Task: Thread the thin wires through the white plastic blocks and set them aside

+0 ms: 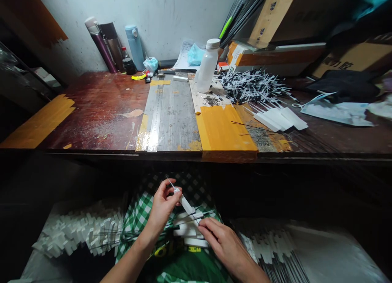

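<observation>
My left hand point(163, 203) pinches a narrow white block point(186, 204) above the lap, and a thin pale tip sticks out past the fingers at its upper end. From the block's lower end a thin dark rod point(195, 218) runs down to my right hand point(222, 238), whose thumb and fingers are closed on it. Just below, several similar white blocks point(186, 232) with thin rods lie on a green checked apron point(143, 209). Whether block and rod are joined I cannot tell.
Beyond my hands stands a worn table point(107, 115) with a metal ruler point(156, 123), a white bottle point(208, 66), a heap of small black-and-white parts point(254, 85) and white blocks point(280, 119). Piles of white blocks point(82, 230) and rodded white pieces point(275, 242) flank my lap.
</observation>
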Available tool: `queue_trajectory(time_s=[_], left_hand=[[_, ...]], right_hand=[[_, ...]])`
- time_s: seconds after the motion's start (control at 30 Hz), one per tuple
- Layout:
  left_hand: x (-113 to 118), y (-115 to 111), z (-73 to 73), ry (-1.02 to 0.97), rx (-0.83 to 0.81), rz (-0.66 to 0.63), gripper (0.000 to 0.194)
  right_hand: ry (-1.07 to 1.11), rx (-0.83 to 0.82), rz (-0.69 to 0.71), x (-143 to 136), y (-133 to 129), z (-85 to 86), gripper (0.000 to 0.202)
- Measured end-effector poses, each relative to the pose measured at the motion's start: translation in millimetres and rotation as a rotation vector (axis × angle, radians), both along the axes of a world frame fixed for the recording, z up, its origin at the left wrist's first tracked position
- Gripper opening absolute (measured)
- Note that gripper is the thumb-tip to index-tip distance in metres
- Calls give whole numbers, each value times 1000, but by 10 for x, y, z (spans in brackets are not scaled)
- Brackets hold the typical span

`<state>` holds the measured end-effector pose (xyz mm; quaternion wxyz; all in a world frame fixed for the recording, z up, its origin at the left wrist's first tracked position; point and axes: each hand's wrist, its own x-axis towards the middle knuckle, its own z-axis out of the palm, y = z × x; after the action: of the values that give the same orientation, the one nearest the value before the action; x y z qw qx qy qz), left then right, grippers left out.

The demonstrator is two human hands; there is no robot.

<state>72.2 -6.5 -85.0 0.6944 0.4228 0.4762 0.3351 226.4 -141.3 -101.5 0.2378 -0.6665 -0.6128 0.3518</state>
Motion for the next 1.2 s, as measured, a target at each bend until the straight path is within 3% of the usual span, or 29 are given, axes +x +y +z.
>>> queue_trajectory(time_s=[0.23, 0.57, 1.2], left_hand=[[-29, 10, 8, -12, -4, -18, 52], [-177, 181, 24, -83, 5, 136, 40], [-174, 149, -46, -72, -11, 79, 36]], right_hand=[[96, -94, 20, 49, -8, 33, 25], [-54, -102, -35, 37, -5, -53, 17], [-130, -70, -79, 67, -8, -127, 22]])
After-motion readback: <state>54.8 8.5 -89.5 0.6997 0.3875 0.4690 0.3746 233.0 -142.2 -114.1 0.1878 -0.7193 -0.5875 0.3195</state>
